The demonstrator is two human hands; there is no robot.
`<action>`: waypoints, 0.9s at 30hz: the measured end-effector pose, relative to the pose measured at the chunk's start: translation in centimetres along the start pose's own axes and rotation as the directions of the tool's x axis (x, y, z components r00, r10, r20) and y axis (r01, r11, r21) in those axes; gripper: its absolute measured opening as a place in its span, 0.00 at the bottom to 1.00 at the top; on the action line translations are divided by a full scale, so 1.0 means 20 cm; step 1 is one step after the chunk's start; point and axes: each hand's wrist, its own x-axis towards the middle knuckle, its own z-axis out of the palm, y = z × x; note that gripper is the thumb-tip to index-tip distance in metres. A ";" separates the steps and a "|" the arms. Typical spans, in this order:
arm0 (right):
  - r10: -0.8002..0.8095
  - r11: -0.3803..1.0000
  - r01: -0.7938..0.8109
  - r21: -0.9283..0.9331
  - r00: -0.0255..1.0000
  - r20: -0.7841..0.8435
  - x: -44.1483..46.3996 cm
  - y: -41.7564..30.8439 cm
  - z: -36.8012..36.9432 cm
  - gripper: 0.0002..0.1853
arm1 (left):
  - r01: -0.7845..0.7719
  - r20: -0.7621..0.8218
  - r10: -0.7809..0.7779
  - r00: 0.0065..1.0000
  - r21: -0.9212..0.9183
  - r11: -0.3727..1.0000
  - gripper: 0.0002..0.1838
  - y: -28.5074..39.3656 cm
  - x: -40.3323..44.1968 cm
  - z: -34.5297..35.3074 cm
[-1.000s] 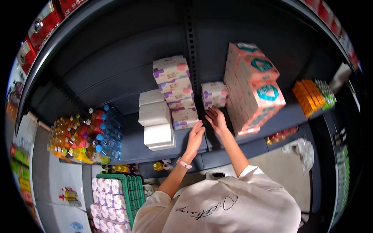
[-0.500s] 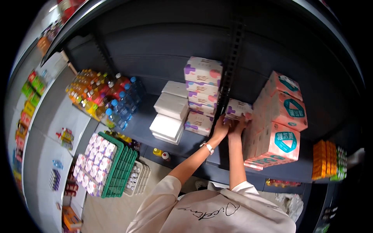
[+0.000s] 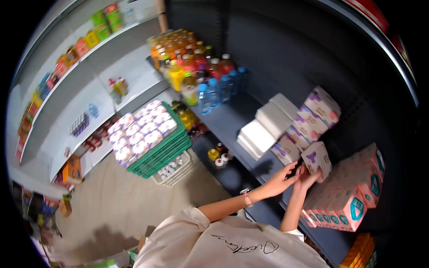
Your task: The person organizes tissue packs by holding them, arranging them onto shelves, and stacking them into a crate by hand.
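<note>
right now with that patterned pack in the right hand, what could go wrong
The patterned pack could slip: the right hand seems to hold it by its lower part, and the left hand is beside it without a clear grip.
It could bump the patterned stack just behind it and push a pack out of line.
The pink stack stands close on the other side and might get knocked too.

White box-shaped pack with purple print (image 3: 316, 160): blurred, lettering unreadable. Bare left hand (image 3: 279, 182): touching bare right hand (image 3: 308, 179) or not, cannot tell. Cream cloth shirt (image 3: 232, 243), stacked orange packs (image 3: 357, 251): cut by bottom edge. Small bright packets (image 3: 91, 39) on white shelves (image 3: 143, 85): labels illegible.
</note>
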 end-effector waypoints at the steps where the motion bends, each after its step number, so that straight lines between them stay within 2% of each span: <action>1: -0.015 0.998 0.015 -0.058 1.000 0.001 -0.06 0.06 -0.03 0.29 | 0.056 -0.034 -0.056 0.998 -0.024 0.998 0.34 0.06 -0.11 -0.07; 3: -0.041 0.997 0.043 -0.056 0.998 0.049 -0.32 0.20 0.03 0.22 | 0.079 -0.148 -0.088 0.985 -0.062 0.995 0.35 0.08 -0.32 -0.24; 5: 0.034 0.988 -0.010 -0.154 0.987 0.158 -0.67 0.42 0.08 0.20 | 0.161 -0.282 -0.184 0.941 -0.104 0.981 0.36 0.14 -0.66 -0.53; 7: 0.112 0.965 -0.054 -0.255 0.970 0.217 -0.84 0.67 0.10 0.21 | 0.180 -0.381 -0.224 0.897 -0.147 0.973 0.41 0.14 -0.92 -0.74; 9: 0.362 0.910 -0.230 -0.343 0.846 0.392 -1.01 0.87 0.15 0.27 | 0.226 -0.455 -0.248 0.855 -0.103 0.969 0.43 0.15 -1.14 -0.91; 11: 0.525 0.846 -0.340 -0.411 0.664 0.532 -1.10 1.15 0.15 0.32 | 0.187 -0.533 -0.276 0.800 -0.216 0.958 0.44 0.20 -1.32 -1.05; 12: 0.564 0.820 -0.329 -0.468 0.599 0.568 -1.20 1.24 0.23 0.31 | 0.131 -0.569 -0.247 0.785 -0.238 0.962 0.42 0.19 -1.40 -1.11; 13: 0.676 0.721 -0.376 -0.583 0.568 0.470 -1.28 1.33 0.27 0.29 | -0.081 -0.649 -0.074 0.757 -0.206 0.975 0.37 0.23 -1.44 -1.14; 15: 0.680 0.730 -0.238 -0.641 0.352 0.643 -1.36 1.54 0.32 0.28 | -0.061 -0.813 -0.168 0.557 -0.243 0.968 0.32 0.27 -1.55 -1.23; 16: 0.741 0.668 -0.234 -0.706 0.300 0.601 -1.42 1.58 0.42 0.28 | -0.148 -0.851 -0.159 0.500 -0.265 0.953 0.29 0.33 -1.58 -1.26; 18: 0.812 0.583 -0.282 -0.762 0.162 0.561 -1.52 1.63 0.56 0.26 | -0.144 -0.895 -0.171 0.411 -0.249 0.958 0.29 0.37 -1.66 -1.34; 19: 0.824 0.566 -0.282 -0.774 0.171 0.540 -1.54 1.68 0.58 0.25 | -0.140 -0.913 -0.176 0.367 -0.241 0.960 0.29 0.38 -1.69 -1.39; 21: 0.844 0.536 -0.284 -0.795 0.193 0.500 -1.58 1.80 0.60 0.24 | -0.134 -0.924 -0.176 0.340 -0.233 0.963 0.30 0.33 -1.75 -1.49; 22: 0.876 0.482 -0.345 -0.805 0.184 0.446 -1.59 1.86 0.60 0.26 | -0.127 -0.925 -0.192 0.328 -0.245 0.961 0.30 0.31 -1.77 -1.55; 25: 0.897 0.436 -0.487 -0.757 0.300 0.324 -1.59 2.06 0.63 0.29 | -0.115 -0.920 -0.273 0.283 -0.315 0.942 0.31 0.24 -1.77 -1.72; 27: 0.902 0.419 -0.510 -0.752 0.327 0.281 -1.58 2.17 0.69 0.30 | -0.081 -0.907 -0.332 0.260 -0.363 0.928 0.31 0.21 -1.78 -1.84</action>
